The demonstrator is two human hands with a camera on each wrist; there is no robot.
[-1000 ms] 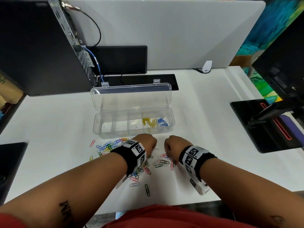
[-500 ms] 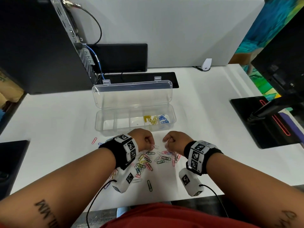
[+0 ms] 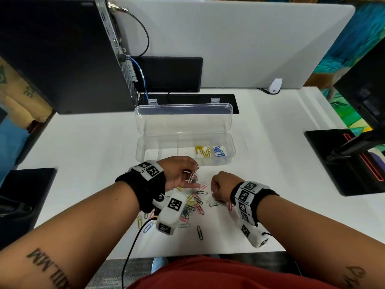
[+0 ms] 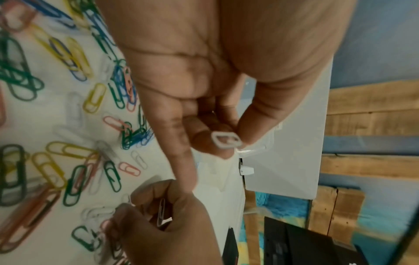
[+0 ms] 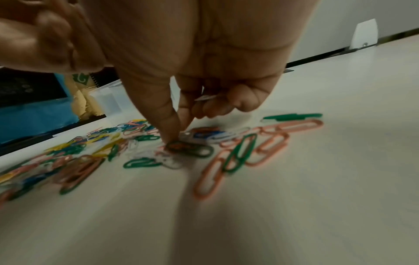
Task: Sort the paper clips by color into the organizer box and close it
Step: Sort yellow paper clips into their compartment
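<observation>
Progress: your clear plastic organizer box sits open on the white table, lid upright. Only two compartments at its right end are filled: yellow paper clips and, beside them, blue paper clips. The other compartments look bare.
Left to do: the mixed heap of coloured paper clips just in front of the box needs sorting, and the lid needs closing. You look early in the job.
Left grip: your left hand pinches white paper clips between thumb and fingertips, raised over the heap.
Right grip: your right hand is curled, a pale clip tucked inside, its fingertips down on the heap.
</observation>
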